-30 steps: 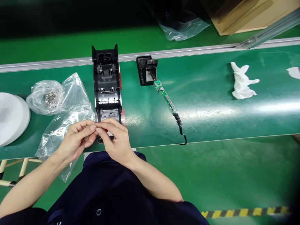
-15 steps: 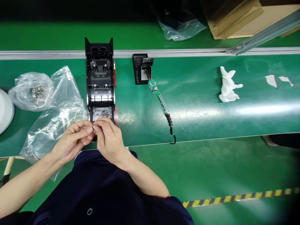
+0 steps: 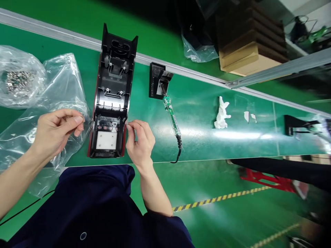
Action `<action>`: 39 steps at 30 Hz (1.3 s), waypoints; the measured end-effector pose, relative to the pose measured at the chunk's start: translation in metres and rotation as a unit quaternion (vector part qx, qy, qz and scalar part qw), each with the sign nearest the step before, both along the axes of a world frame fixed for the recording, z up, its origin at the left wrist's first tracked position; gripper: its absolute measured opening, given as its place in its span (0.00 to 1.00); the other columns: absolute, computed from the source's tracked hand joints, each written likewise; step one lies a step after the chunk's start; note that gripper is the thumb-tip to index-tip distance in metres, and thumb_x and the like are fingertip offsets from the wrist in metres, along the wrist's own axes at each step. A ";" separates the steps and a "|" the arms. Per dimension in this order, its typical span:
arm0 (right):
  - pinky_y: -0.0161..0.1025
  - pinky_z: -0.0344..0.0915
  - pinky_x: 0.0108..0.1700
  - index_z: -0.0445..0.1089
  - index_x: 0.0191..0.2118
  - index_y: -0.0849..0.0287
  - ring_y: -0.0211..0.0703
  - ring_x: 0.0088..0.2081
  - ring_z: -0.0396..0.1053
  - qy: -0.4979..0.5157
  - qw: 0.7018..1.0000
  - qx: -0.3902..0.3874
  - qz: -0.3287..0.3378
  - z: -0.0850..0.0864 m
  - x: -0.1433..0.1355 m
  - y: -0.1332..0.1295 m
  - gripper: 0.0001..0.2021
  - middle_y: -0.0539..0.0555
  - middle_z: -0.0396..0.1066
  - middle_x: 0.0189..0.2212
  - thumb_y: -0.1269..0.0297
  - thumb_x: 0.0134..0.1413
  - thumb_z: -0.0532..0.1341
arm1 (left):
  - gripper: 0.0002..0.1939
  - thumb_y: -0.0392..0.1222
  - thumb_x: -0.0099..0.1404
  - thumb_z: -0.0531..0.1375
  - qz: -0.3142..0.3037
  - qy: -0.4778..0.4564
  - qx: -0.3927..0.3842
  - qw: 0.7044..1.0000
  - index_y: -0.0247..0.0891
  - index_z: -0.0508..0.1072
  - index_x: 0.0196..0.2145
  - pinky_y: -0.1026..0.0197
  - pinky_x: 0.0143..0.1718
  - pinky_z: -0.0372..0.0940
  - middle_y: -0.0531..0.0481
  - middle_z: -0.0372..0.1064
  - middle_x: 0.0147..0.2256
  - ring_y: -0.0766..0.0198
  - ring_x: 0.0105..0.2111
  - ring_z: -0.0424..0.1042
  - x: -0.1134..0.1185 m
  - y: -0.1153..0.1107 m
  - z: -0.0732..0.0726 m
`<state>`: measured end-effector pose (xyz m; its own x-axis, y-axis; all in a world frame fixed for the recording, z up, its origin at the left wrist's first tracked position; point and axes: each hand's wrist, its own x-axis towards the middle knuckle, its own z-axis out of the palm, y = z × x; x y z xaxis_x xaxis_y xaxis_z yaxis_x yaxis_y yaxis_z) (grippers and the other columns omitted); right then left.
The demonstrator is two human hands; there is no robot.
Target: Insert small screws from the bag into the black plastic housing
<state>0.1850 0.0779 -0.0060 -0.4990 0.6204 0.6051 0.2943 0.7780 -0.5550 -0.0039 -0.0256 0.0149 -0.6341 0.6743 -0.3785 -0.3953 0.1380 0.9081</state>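
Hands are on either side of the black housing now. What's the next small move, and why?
Probably bring the right hand left over the black housing. Its fingertips look pinched together, though nothing shows between them, right beside the open lower bay with the white pad. The left hand is curled at the plastic bag, off the housing.

Bright, even overhead lighting is observed. A broad glare band is seen across the belt (image 3: 232, 132), with highlights on the bag (image 3: 59, 86). Shadows are soft. Blur and edge stretching are noted at right; the upper background is dim.
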 end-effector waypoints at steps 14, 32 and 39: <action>0.27 0.68 0.31 0.71 0.40 0.58 0.30 0.28 0.67 0.246 0.804 -0.536 0.074 0.012 -0.009 -0.018 0.01 0.49 0.70 0.31 0.68 0.62 0.62 | 0.08 0.35 0.47 0.69 -0.034 -0.058 -0.018 0.998 0.33 0.77 0.27 0.67 0.18 0.62 0.46 0.67 0.24 0.68 0.21 0.65 -0.007 -0.002 -0.041; 0.27 0.64 0.30 0.76 0.33 0.55 0.30 0.27 0.64 0.322 0.677 -0.655 0.092 0.022 0.001 -0.017 0.05 0.49 0.68 0.27 0.66 0.51 0.71 | 0.09 0.37 0.44 0.68 -0.029 -0.061 -0.038 0.997 0.33 0.76 0.26 0.66 0.18 0.63 0.46 0.67 0.25 0.67 0.22 0.65 -0.006 0.001 -0.037; 0.29 0.68 0.30 0.74 0.36 0.57 0.31 0.27 0.66 0.205 0.853 -0.480 0.015 0.021 0.009 -0.014 0.03 0.50 0.69 0.33 0.68 0.55 0.67 | 0.06 0.37 0.49 0.68 -0.045 -0.030 -0.002 0.999 0.34 0.77 0.27 0.66 0.18 0.62 0.45 0.68 0.26 0.67 0.22 0.65 -0.006 -0.002 -0.047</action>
<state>0.1937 0.0643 0.0153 -0.3913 0.9190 -0.0480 -0.0898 -0.0901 -0.9919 -0.0103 -0.0279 -0.0319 -0.5463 0.7265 -0.4168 -0.4354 0.1788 0.8823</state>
